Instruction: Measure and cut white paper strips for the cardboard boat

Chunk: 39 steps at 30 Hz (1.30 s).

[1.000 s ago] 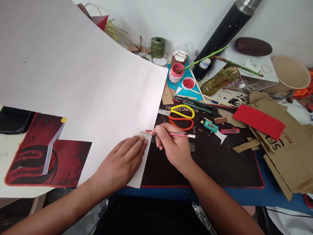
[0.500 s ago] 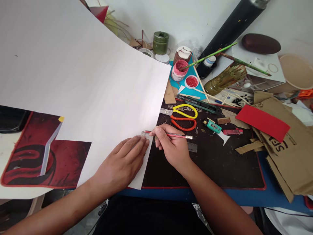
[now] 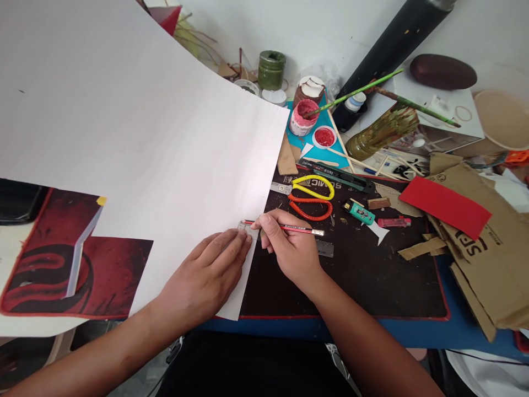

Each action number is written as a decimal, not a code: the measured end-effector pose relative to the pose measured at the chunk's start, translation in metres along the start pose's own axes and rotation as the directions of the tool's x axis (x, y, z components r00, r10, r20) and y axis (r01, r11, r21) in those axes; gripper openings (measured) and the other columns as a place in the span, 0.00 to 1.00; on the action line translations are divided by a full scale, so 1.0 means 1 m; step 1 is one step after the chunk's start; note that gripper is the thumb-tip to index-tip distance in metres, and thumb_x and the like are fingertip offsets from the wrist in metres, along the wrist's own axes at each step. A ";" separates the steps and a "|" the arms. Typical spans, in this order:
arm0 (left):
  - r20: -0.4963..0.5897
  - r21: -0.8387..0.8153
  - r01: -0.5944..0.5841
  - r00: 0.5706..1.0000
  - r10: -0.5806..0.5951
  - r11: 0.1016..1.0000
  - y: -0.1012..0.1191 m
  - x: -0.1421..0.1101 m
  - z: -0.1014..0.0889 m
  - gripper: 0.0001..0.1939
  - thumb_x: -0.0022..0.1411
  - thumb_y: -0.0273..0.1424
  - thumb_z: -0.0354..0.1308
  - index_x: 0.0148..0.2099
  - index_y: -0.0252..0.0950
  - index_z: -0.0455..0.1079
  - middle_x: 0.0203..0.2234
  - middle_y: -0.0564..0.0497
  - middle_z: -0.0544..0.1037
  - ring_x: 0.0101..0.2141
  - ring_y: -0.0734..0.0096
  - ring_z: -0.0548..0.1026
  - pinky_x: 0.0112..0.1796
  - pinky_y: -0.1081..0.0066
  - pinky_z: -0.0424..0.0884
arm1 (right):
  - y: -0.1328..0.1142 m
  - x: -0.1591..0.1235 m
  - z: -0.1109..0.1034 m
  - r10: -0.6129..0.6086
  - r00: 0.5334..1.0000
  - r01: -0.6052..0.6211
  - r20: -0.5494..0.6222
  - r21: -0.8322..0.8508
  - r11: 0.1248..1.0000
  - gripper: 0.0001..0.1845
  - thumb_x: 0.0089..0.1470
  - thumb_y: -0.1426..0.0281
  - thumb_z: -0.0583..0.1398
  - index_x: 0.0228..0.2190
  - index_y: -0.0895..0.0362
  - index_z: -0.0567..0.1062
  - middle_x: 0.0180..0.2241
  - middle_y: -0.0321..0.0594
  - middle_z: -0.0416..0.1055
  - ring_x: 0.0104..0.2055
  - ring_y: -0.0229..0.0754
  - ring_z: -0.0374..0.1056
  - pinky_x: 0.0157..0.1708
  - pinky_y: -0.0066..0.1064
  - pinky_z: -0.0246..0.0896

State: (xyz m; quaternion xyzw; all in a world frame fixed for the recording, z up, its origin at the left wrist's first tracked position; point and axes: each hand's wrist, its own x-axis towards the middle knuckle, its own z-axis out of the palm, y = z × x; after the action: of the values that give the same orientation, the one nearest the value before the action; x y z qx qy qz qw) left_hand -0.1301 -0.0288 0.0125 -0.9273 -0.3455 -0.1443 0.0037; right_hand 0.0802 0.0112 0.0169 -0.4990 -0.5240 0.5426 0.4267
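A large white paper sheet (image 3: 136, 127) lies across the black desk mat (image 3: 372, 275). My left hand (image 3: 204, 278) lies flat with fingers stretched out, pressing a clear ruler (image 3: 326, 248) onto the sheet's right edge. My right hand (image 3: 289, 248) pinches a red pencil (image 3: 301, 230), its tip at the ruler's left end on the paper edge.
Yellow and orange scissors (image 3: 312, 198), a teal utility knife (image 3: 359, 212), a red card (image 3: 446, 205) and cardboard pieces (image 3: 483, 259) lie to the right. Paint jars (image 3: 300, 117) and brushes (image 3: 355, 92) stand at the back. A red-black mat (image 3: 45, 270) sits at left.
The view shifted slightly between frames. Both hands stay in the same place, with the pencil tip still at the ruler on the paper edge.
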 end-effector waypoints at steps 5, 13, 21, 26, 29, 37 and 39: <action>-0.004 0.002 0.004 1.000 -0.004 1.000 0.000 0.000 0.000 0.19 0.78 0.22 0.50 0.64 0.22 0.73 0.60 0.37 0.81 0.61 0.48 0.76 0.60 0.53 0.75 | 0.000 0.000 0.000 0.009 1.000 -0.009 0.007 -0.020 1.000 0.19 0.74 0.57 0.61 0.36 0.54 0.83 0.23 0.32 0.71 0.24 0.36 0.66 0.28 0.30 0.62; -0.007 -0.022 -0.003 1.000 0.003 1.000 0.000 -0.001 0.001 0.19 0.77 0.21 0.52 0.65 0.19 0.72 0.60 0.35 0.80 0.61 0.45 0.74 0.60 0.51 0.73 | 0.000 0.001 0.000 0.011 1.000 -0.010 0.016 -0.038 0.999 0.22 0.74 0.53 0.60 0.35 0.54 0.83 0.23 0.32 0.70 0.24 0.36 0.66 0.27 0.30 0.62; 0.001 -0.032 0.004 1.000 -0.004 0.999 0.000 -0.001 0.001 0.20 0.76 0.21 0.52 0.65 0.19 0.72 0.60 0.34 0.79 0.62 0.46 0.74 0.62 0.52 0.71 | 0.000 0.000 0.000 0.008 1.000 -0.008 -0.007 -0.012 1.000 0.23 0.74 0.51 0.60 0.35 0.54 0.82 0.23 0.32 0.71 0.24 0.36 0.65 0.27 0.30 0.62; 0.011 -0.032 0.000 1.000 0.000 1.000 0.000 -0.002 0.001 0.20 0.75 0.21 0.54 0.65 0.19 0.72 0.60 0.33 0.79 0.62 0.46 0.74 0.62 0.52 0.72 | 0.000 0.000 0.000 0.025 1.000 -0.025 0.001 -0.033 0.999 0.23 0.74 0.52 0.60 0.35 0.54 0.83 0.23 0.32 0.71 0.24 0.37 0.66 0.27 0.30 0.62; 0.017 -0.023 -0.006 1.000 0.006 1.000 0.000 -0.002 0.001 0.20 0.75 0.21 0.53 0.65 0.18 0.72 0.60 0.33 0.79 0.62 0.45 0.73 0.61 0.51 0.73 | 0.000 0.000 -0.001 0.027 1.000 -0.027 0.004 -0.033 0.999 0.22 0.74 0.53 0.60 0.36 0.53 0.83 0.23 0.33 0.71 0.24 0.37 0.66 0.27 0.30 0.62; 0.015 -0.014 -0.002 1.000 0.002 1.000 0.000 -0.002 0.001 0.21 0.76 0.21 0.52 0.66 0.20 0.71 0.61 0.34 0.79 0.62 0.46 0.74 0.61 0.51 0.73 | -0.002 0.000 0.000 0.018 1.000 -0.017 0.014 -0.048 0.999 0.21 0.75 0.56 0.60 0.35 0.54 0.83 0.22 0.32 0.71 0.24 0.36 0.66 0.28 0.30 0.62; 0.017 -0.016 -0.003 1.000 0.003 1.000 0.000 -0.002 0.001 0.21 0.76 0.21 0.52 0.66 0.19 0.71 0.62 0.34 0.79 0.62 0.46 0.74 0.61 0.51 0.73 | -0.002 0.000 0.000 0.020 1.000 -0.020 0.010 -0.030 0.999 0.21 0.74 0.55 0.60 0.34 0.54 0.83 0.22 0.31 0.70 0.23 0.36 0.65 0.27 0.29 0.62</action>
State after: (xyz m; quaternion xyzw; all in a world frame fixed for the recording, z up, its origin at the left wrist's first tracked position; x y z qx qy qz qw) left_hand -0.1313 -0.0299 0.0107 -0.9289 -0.3430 -0.1394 -0.0063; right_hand 0.0800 0.0114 0.0190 -0.5078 -0.5292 0.5415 0.4110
